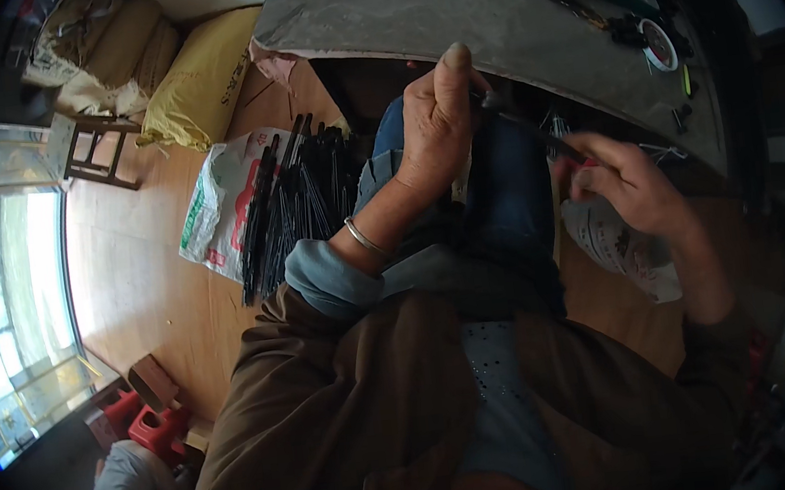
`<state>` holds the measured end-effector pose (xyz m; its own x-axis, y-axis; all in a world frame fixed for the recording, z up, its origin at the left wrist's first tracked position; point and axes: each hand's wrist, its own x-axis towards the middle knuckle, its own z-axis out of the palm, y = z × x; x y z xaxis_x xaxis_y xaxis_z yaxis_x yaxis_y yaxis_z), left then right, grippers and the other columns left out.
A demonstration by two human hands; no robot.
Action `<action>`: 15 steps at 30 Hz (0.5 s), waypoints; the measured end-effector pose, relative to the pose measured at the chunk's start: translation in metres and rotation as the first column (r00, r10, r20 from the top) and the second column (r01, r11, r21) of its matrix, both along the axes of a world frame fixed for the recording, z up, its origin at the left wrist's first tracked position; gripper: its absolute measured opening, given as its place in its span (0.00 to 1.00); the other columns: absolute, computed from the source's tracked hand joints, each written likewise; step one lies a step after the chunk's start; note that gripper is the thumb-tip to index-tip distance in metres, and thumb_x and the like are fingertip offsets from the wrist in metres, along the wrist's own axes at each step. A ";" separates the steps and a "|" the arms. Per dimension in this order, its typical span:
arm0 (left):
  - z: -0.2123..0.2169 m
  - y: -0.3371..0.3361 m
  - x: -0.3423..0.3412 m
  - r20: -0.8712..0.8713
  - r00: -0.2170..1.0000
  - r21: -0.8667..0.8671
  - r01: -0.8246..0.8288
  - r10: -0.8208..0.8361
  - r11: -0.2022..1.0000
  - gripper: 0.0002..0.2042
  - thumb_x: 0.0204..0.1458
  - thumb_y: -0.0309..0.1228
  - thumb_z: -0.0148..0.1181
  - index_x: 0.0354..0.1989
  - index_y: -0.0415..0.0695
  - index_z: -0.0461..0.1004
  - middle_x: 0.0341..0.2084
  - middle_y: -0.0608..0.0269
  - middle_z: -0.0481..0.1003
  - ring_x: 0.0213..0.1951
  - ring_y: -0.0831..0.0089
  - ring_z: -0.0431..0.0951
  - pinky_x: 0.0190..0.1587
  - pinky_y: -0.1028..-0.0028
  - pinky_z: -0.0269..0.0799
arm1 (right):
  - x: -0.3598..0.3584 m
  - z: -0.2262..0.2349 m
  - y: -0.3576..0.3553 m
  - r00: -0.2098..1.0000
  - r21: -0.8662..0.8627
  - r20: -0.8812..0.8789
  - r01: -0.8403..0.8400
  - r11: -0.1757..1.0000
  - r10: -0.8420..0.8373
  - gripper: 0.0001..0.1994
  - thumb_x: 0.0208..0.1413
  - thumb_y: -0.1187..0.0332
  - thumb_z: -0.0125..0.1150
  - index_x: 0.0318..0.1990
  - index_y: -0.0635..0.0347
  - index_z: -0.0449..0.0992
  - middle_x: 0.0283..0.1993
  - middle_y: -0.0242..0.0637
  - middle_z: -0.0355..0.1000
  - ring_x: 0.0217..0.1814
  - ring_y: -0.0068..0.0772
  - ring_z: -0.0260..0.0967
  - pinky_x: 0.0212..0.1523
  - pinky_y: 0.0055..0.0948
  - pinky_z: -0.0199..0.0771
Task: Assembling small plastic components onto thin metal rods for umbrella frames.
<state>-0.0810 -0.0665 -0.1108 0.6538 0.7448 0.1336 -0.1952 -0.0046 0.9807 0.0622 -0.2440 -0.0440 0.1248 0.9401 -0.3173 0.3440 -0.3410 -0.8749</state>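
Near the table's front edge, my left hand (pixel 437 112) is closed with its thumb pointing up. Its fingers curl away from view around one end of a thin dark rod (pixel 535 132). The rod slants down to the right over my lap. At its other end my right hand (pixel 632 181) is closed around it, slightly blurred, with a bit of red showing by the fingers. A bundle of similar black rods (pixel 301 202) lies on a printed white sack (pixel 228 201) on the floor, to the left of my knees.
Ahead stands a grey-topped table (pixel 443 7) with a white round tub (pixel 657 45) and dark small parts on its right. A yellow sack (pixel 199 78) and a wooden stool (pixel 101 152) are at the far left. A plastic bag (pixel 620 243) hangs below my right hand. Another person (pixel 134 482) is at lower left by red stools (pixel 157 431).
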 end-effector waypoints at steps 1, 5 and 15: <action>0.000 0.000 0.001 0.009 1.000 -0.008 0.009 -0.009 1.000 0.35 0.63 0.58 0.33 0.22 0.39 0.74 0.09 0.71 0.64 0.14 0.85 0.61 0.19 0.82 0.54 | -0.003 0.002 -0.004 0.979 -0.106 -0.181 0.071 0.992 -0.089 0.17 0.62 0.57 0.54 0.43 0.67 0.70 0.32 0.36 0.75 0.23 0.20 0.71 0.28 0.21 0.72; -0.002 0.000 -0.003 -0.014 0.997 0.044 0.080 -0.079 0.996 0.35 0.63 0.58 0.33 0.21 0.39 0.74 0.10 0.71 0.64 0.14 0.85 0.61 0.19 0.82 0.54 | -0.016 -0.027 -0.020 0.691 -0.265 -0.690 0.035 0.964 -0.215 0.16 0.58 0.57 0.58 0.33 0.62 0.68 0.15 0.34 0.67 0.10 0.23 0.64 0.12 0.18 0.64; 0.002 0.002 -0.003 0.006 0.999 -0.030 -0.034 0.034 0.999 0.37 0.61 0.61 0.32 0.22 0.39 0.75 0.12 0.70 0.66 0.14 0.85 0.61 0.19 0.81 0.55 | -0.024 -0.014 0.009 0.895 0.055 0.446 -0.003 0.998 -0.022 0.21 0.54 0.68 0.59 0.53 0.69 0.67 0.37 0.42 0.75 0.34 0.36 0.75 0.35 0.33 0.75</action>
<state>-0.0844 -0.0648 -0.1084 0.6275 0.7701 0.1152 -0.2014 0.0176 0.9794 0.0382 -0.2346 -0.0577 0.2501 0.9521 -0.1759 0.6994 -0.3033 -0.6472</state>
